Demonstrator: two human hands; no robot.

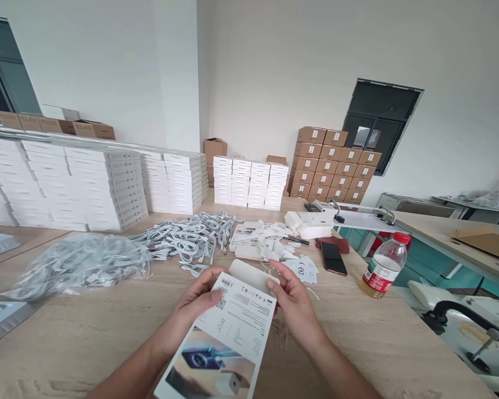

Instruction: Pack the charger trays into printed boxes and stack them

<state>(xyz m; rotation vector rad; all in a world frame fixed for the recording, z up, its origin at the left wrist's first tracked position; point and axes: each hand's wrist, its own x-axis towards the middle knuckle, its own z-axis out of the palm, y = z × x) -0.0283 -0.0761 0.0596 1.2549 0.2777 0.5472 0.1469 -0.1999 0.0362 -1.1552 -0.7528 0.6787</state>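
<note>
Both hands hold a white printed carton (237, 332) low over the table, its far end flap (253, 279) raised. My left hand (202, 296) wraps the carton's left edge, thumb lying across the barcode and QR code. My right hand (293, 296) pinches the right end of the flap between thumb and fingers. Small print covers the upper part of the carton's face, with a photo of a blue phone and a white charger below. Whether anything is inside the carton cannot be seen. Just beyond my hands lie loose white paper slips (274, 241) and a printed card (303, 270).
Coiled white cables (191, 235) and a plastic bag of cables (87, 257) lie left. White boxes (120, 188) are stacked behind. A phone (333, 258) and a red-capped bottle (385, 266) stand right, near the table edge. Brown cartons (328, 166) are piled at the back.
</note>
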